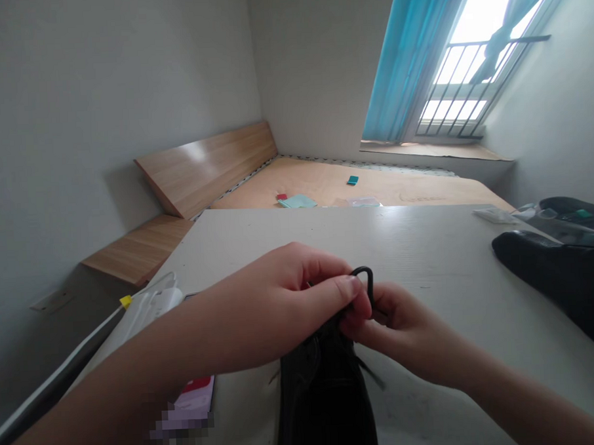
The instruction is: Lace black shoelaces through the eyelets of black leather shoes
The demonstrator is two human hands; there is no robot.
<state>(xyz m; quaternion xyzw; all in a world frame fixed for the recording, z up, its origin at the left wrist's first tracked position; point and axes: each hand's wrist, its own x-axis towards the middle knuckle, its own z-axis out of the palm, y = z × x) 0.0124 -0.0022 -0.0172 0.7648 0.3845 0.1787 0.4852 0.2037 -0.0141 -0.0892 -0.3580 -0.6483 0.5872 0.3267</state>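
A black shoe [327,398] stands on the white table, its toe toward the bottom edge of the view. Above its laced part, my left hand [300,294] pinches a black shoelace [368,278], which forms a small loop over the fingertips. My right hand [400,329] meets it from the right, fingers closed on the lace just beneath the loop. One loose lace end hangs down on the shoe's right side. The fingers hide most of the knot area.
Another black shoe [559,270] lies on the white table [426,243] at the right, by clear plastic wrapping [498,215]. A white power strip [156,307] and a purple packet [194,404] are at the left. Behind is a bed [404,188].
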